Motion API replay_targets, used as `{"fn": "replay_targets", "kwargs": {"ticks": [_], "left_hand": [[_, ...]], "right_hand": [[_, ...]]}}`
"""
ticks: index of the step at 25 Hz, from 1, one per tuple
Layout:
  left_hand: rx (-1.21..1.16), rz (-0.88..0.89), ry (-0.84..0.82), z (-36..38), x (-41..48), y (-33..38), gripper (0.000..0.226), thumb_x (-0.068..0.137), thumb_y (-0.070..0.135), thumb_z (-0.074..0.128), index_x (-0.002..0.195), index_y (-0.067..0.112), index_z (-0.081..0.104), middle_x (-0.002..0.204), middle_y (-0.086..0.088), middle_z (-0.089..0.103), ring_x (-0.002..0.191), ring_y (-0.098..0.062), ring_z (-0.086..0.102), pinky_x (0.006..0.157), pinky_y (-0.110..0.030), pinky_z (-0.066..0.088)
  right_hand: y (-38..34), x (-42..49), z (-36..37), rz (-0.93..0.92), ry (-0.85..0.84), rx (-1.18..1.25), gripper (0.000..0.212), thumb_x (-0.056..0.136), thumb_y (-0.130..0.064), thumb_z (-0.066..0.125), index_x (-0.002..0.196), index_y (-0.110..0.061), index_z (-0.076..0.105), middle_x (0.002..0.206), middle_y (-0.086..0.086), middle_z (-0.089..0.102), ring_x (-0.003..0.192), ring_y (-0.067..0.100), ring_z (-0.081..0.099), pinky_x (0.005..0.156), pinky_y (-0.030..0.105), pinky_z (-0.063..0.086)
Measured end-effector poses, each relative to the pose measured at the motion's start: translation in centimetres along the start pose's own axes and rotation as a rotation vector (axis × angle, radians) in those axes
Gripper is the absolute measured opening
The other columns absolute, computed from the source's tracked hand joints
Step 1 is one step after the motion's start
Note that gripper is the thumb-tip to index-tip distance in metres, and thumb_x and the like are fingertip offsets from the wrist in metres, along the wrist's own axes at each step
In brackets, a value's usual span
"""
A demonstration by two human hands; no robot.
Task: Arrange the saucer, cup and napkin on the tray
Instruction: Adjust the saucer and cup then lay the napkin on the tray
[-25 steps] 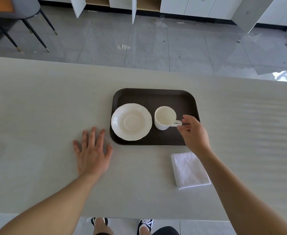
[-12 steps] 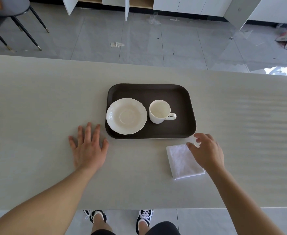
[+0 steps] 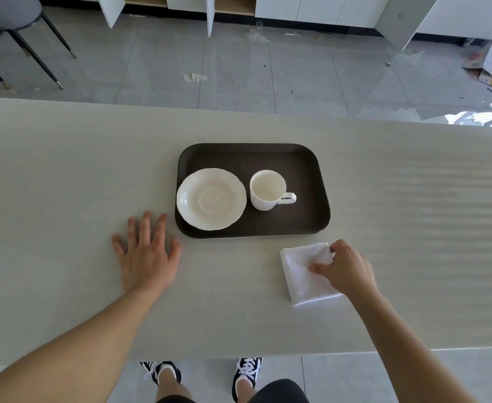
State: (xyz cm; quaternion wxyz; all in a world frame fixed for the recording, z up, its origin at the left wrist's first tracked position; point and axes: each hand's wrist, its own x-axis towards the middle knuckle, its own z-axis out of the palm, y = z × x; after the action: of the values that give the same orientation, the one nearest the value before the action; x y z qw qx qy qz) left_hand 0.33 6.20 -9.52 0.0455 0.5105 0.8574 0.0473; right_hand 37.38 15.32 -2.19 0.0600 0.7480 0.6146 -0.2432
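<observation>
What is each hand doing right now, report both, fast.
Left hand: open, flat on the table, holding nothing.
Right hand: fingers closing on the napkin, which lies on the table.

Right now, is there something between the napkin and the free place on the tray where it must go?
Nothing visible blocks it. The right hand already rests on the napkin, just below the tray. Only bare table lies between them. The cup and saucer leave the tray's right strip free.
</observation>
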Motion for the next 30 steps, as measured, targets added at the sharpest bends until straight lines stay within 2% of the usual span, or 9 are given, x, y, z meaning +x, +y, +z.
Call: {"fn": "replay_targets", "kwargs": {"ticks": [2, 6, 8, 11, 14, 20, 24, 30], "left_hand": [[-0.002, -0.002, -0.005, -0.1, -0.1, 0.1, 0.067, 0.092, 0.055, 0.023, 0.152, 0.028, 0.030, 0.163, -0.005, 0.024, 0.152, -0.031, 0.010, 0.118, -0.061, 0.005], [-0.007, -0.002, -0.012, -0.3, -0.1, 0.2, 0.067, 0.092, 0.055, 0.023, 0.152, 0.027, 0.031, 0.164, -0.005, 0.023, 0.152, -0.031, 0.010, 0.118, -0.062, 0.005], [-0.001, -0.002, -0.016, -0.3, 0.0, 0.1, 0.065, 0.093, 0.054, 0.028, 0.153, 0.027, 0.030, 0.164, -0.005, 0.023, 0.152, -0.031, 0.009, 0.118, -0.062, 0.006], [-0.003, -0.002, -0.019, -0.2, 0.0, 0.1, 0.062, 0.095, 0.050, 0.037, 0.152, 0.026, 0.031, 0.164, -0.006, 0.024, 0.152, -0.032, 0.010, 0.118, -0.063, 0.006], [-0.008, -0.002, -0.018, -0.3, 0.0, 0.1, 0.062, 0.095, 0.049, 0.039, 0.152, 0.026, 0.032, 0.163, -0.006, 0.024, 0.152, -0.032, 0.010, 0.118, -0.063, 0.006], [-0.006, 0.001, -0.015, -0.4, -0.1, 0.2, 0.064, 0.093, 0.052, 0.030, 0.153, 0.027, 0.030, 0.164, -0.006, 0.024, 0.152, -0.031, 0.009, 0.118, -0.062, 0.006], [-0.005, 0.007, 0.002, -0.4, -0.1, 0.3, 0.066, 0.091, 0.053, 0.026, 0.152, 0.026, 0.032, 0.163, -0.007, 0.026, 0.152, -0.032, 0.012, 0.118, -0.062, 0.008], [-0.002, 0.009, 0.004, -0.1, -0.1, 0.1, 0.067, 0.091, 0.054, 0.027, 0.151, 0.027, 0.033, 0.162, -0.007, 0.027, 0.151, -0.033, 0.014, 0.117, -0.063, 0.009]], "right_hand": [[0.0, 0.2, 0.0, 0.018, -0.014, 0.000, 0.049, 0.074, -0.050, 0.078, 0.108, -0.022, 0.055, 0.093, -0.005, 0.064, 0.080, 0.021, 0.060, 0.061, 0.031, 0.043], [0.1, 0.4, 0.0, -0.004, -0.025, 0.027, 0.034, 0.074, -0.047, 0.077, 0.074, -0.020, 0.056, 0.070, -0.004, 0.062, 0.062, 0.017, 0.058, 0.050, 0.029, 0.039], [0.1, 0.2, 0.1, -0.034, -0.001, 0.040, 0.033, 0.075, -0.042, 0.075, 0.067, -0.020, 0.053, 0.067, -0.003, 0.061, 0.059, 0.016, 0.056, 0.048, 0.028, 0.036], [0.1, -0.4, 0.0, -0.063, 0.037, 0.141, 0.030, 0.077, -0.038, 0.074, 0.072, -0.016, 0.054, 0.069, -0.001, 0.061, 0.062, 0.019, 0.057, 0.052, 0.031, 0.042], [0.0, -0.6, -1.4, -0.035, 0.040, 0.362, 0.028, 0.075, -0.035, 0.077, 0.075, -0.016, 0.057, 0.072, 0.002, 0.064, 0.065, 0.023, 0.061, 0.056, 0.036, 0.048], [-0.8, 1.3, -5.9, -0.021, 0.139, 0.696, 0.022, 0.071, -0.029, 0.081, 0.081, -0.021, 0.063, 0.078, -0.001, 0.071, 0.066, 0.018, 0.066, 0.052, 0.027, 0.043], [-1.6, 4.2, -7.4, -0.012, 0.189, 0.744, 0.024, 0.073, -0.028, 0.080, 0.088, -0.022, 0.061, 0.085, 0.000, 0.070, 0.071, 0.018, 0.064, 0.055, 0.028, 0.042], [-2.9, 7.6, -6.0, 0.007, 0.151, 0.690, 0.028, 0.075, -0.027, 0.078, 0.094, -0.016, 0.060, 0.091, 0.004, 0.066, 0.073, 0.018, 0.060, 0.060, 0.031, 0.045]]}}
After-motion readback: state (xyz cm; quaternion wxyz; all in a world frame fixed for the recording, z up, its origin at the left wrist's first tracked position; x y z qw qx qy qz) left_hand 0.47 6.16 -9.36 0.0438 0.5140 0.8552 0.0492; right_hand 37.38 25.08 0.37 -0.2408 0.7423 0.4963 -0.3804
